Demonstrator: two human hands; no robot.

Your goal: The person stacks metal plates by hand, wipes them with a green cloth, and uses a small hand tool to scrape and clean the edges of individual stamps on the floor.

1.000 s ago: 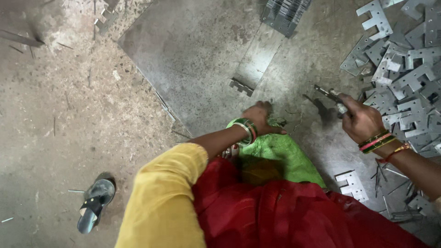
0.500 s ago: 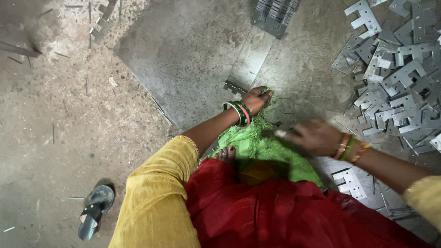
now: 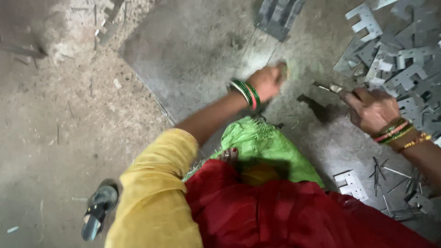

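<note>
My left hand point(image 3: 268, 81), with green and red bangles at the wrist, reaches forward over a flat grey metal sheet point(image 3: 193, 59) on the floor; it is blurred and its fingers seem to press on the sheet near a pale smudge. My right hand point(image 3: 371, 108), also bangled, is closed on a small metal tool or piece point(image 3: 331, 87) that sticks out to the left, just beside a heap of cut metal brackets point(image 3: 399, 59). A green cloth point(image 3: 262, 149) lies over my lap, above a red garment.
A stack of dark metal pieces point(image 3: 278, 16) lies at the top of the sheet. One bracket point(image 3: 351, 183) and thin metal slivers point(image 3: 390, 179) lie at the right. A sandal point(image 3: 97, 209) sits on the dusty floor at the lower left.
My left hand has slid forward and right across the sheet. My right hand swung in toward my lap, then went back out to the bracket heap, still gripping the metal piece.
</note>
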